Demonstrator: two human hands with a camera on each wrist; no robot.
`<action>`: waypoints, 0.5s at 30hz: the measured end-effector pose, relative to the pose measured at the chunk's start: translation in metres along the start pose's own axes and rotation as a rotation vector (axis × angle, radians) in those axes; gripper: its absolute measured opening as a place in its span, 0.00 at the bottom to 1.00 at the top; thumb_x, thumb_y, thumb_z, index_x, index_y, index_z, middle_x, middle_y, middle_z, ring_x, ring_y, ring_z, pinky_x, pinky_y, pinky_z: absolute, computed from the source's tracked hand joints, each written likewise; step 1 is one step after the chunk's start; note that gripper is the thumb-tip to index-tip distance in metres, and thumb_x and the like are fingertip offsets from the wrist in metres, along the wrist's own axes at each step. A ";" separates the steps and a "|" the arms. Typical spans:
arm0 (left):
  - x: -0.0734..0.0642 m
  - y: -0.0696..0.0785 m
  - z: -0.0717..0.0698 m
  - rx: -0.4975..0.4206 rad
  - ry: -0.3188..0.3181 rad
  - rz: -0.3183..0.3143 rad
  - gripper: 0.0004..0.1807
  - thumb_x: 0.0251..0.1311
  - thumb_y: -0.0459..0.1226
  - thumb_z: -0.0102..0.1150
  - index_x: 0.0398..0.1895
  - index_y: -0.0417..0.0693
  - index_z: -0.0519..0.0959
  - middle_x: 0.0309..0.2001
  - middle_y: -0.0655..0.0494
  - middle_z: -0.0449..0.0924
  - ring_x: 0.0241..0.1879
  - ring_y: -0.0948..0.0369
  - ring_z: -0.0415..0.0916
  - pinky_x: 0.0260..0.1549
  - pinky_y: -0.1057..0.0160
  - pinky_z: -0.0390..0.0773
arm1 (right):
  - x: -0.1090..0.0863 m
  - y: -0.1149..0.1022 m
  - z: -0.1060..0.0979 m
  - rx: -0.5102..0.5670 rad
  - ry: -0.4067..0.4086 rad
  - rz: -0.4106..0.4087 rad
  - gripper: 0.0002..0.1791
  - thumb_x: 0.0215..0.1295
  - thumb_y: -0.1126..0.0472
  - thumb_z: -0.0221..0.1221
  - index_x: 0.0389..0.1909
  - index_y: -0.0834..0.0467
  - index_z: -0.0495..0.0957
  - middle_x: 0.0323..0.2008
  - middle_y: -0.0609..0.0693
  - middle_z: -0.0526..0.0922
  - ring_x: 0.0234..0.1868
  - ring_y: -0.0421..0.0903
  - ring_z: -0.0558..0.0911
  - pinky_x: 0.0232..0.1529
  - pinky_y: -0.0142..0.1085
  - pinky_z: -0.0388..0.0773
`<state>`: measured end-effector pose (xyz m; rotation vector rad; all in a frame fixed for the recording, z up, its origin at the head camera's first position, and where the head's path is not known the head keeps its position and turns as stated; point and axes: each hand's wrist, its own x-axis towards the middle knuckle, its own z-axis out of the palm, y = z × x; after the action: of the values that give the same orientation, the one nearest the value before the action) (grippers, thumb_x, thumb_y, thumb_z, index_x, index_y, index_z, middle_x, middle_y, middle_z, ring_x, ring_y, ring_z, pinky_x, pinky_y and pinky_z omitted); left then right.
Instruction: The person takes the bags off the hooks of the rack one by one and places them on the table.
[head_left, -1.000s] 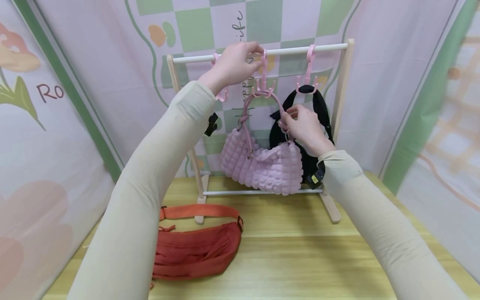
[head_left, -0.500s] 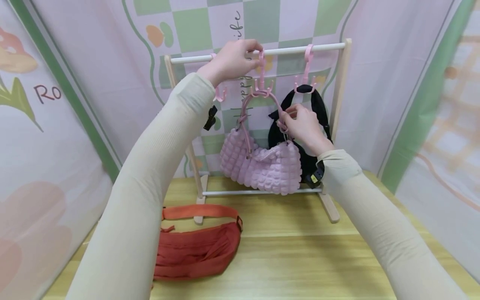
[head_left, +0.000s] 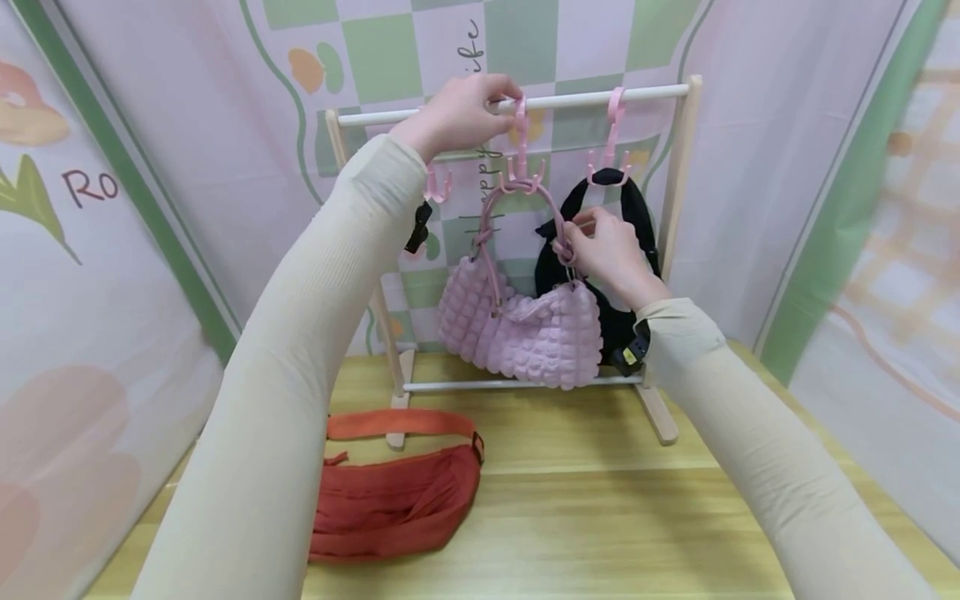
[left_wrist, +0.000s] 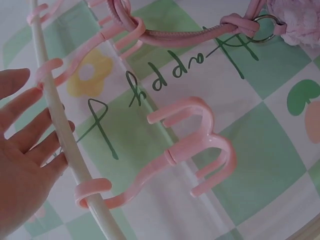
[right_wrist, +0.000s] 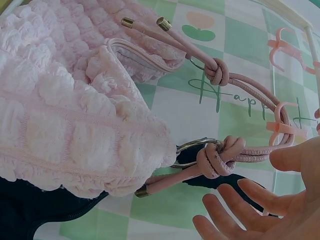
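A pale pink puffy handbag [head_left: 525,333] hangs by its knotted strap [right_wrist: 250,150] from the middle pink hook [head_left: 521,158] on a rack's white rail. My left hand [head_left: 465,117] is up at this hook's top. In the left wrist view, the left hand [left_wrist: 25,145] has its fingers extended against the rail, the index fingertip by the hook and the thumb apart. My right hand [head_left: 611,250] is beside the strap's right knot. In the right wrist view, the right hand [right_wrist: 265,200] has loose, spread fingers, its thumb tip close to the strap, without a grip on it.
A black bag [head_left: 618,321] hangs from the right pink hook [head_left: 613,137]. Another pink hook [left_wrist: 160,160] is on the rail [head_left: 585,100] at left. On the wooden table [head_left: 570,525], a red waist bag [head_left: 397,500] lies at front left. Printed curtains surround the rack.
My right fingertips have parted slightly from the strap, and its right knot shows more. My left hand stays at the hook. The head view has shifted a little.
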<state>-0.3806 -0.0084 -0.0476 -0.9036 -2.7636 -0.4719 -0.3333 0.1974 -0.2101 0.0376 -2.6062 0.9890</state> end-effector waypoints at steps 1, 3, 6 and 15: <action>0.000 0.000 0.000 0.003 -0.002 0.001 0.25 0.68 0.49 0.48 0.67 0.62 0.64 0.63 0.57 0.69 0.55 0.63 0.67 0.55 0.66 0.69 | 0.001 0.000 0.000 0.004 0.002 -0.003 0.28 0.70 0.44 0.42 0.61 0.60 0.68 0.55 0.58 0.78 0.52 0.53 0.78 0.55 0.47 0.73; 0.001 0.000 -0.002 0.003 -0.009 -0.001 0.25 0.68 0.49 0.47 0.67 0.62 0.64 0.64 0.57 0.68 0.55 0.63 0.67 0.56 0.65 0.68 | 0.002 -0.001 0.001 0.007 0.004 -0.014 0.28 0.71 0.45 0.43 0.60 0.61 0.68 0.54 0.59 0.79 0.52 0.53 0.78 0.56 0.47 0.72; 0.001 0.001 -0.003 0.003 -0.016 -0.002 0.25 0.68 0.49 0.47 0.68 0.63 0.64 0.65 0.57 0.67 0.58 0.62 0.66 0.59 0.65 0.67 | 0.005 -0.001 0.003 0.021 -0.007 -0.022 0.28 0.71 0.45 0.44 0.60 0.61 0.68 0.52 0.59 0.79 0.51 0.53 0.78 0.55 0.46 0.73; 0.000 0.002 -0.002 0.011 -0.027 -0.008 0.25 0.68 0.50 0.47 0.68 0.63 0.63 0.65 0.57 0.67 0.56 0.63 0.66 0.58 0.65 0.67 | 0.013 0.004 0.005 0.071 -0.055 -0.018 0.28 0.70 0.45 0.47 0.60 0.63 0.68 0.52 0.60 0.78 0.48 0.52 0.77 0.43 0.38 0.76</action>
<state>-0.3789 -0.0075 -0.0451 -0.9037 -2.7920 -0.4491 -0.3474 0.1984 -0.2125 0.1069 -2.6143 1.0888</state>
